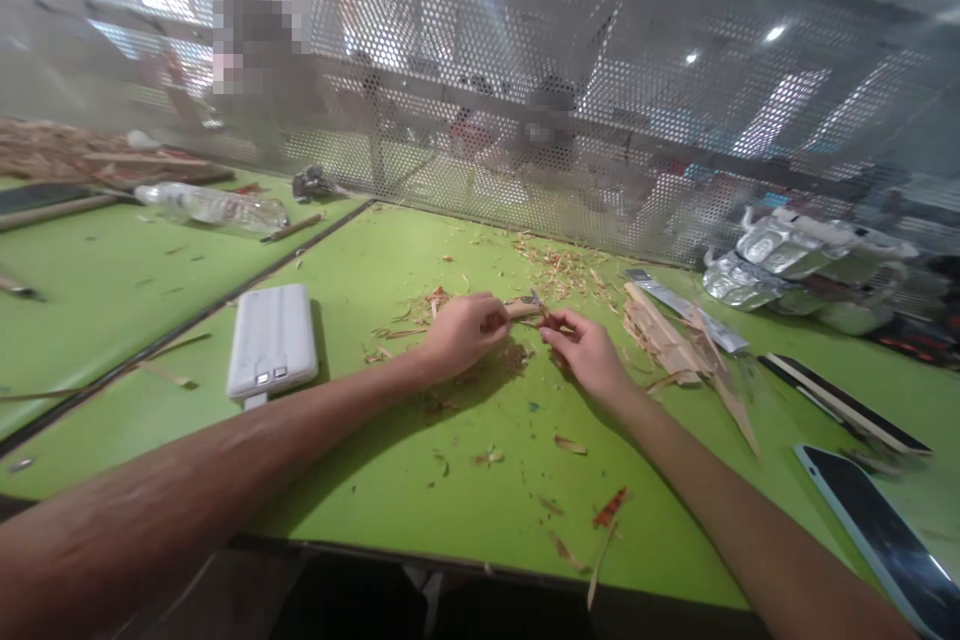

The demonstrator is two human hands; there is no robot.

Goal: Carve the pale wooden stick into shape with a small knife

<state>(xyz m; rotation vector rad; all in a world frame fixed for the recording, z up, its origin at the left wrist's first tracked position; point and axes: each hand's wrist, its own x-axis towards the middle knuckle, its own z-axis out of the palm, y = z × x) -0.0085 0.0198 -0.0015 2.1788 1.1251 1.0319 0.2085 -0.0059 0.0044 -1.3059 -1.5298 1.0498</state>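
Observation:
My left hand [466, 332] is closed in a fist above the green table, and a short light wooden piece [523, 307] sticks out from it toward the right. Beside it, the fingers of my right hand [589, 350] are pinched on a small thin item with a greyish tip [536, 299], which meets the end of the wooden piece. Its kind is too small to make out. Wood shavings [517, 357] lie under and between the hands, with more shavings [559, 265] scattered behind them. The left fingers are largely hidden behind the back of the hand.
A white power bank [272, 342] lies left, a phone [885, 530] front right. Wood strips [667, 335], a metal ruler [686, 308] and silvery foil packs [795, 265] are on the right. A plastic bottle [214, 207] lies back left. A perforated screen [465, 160] borders the table's rear.

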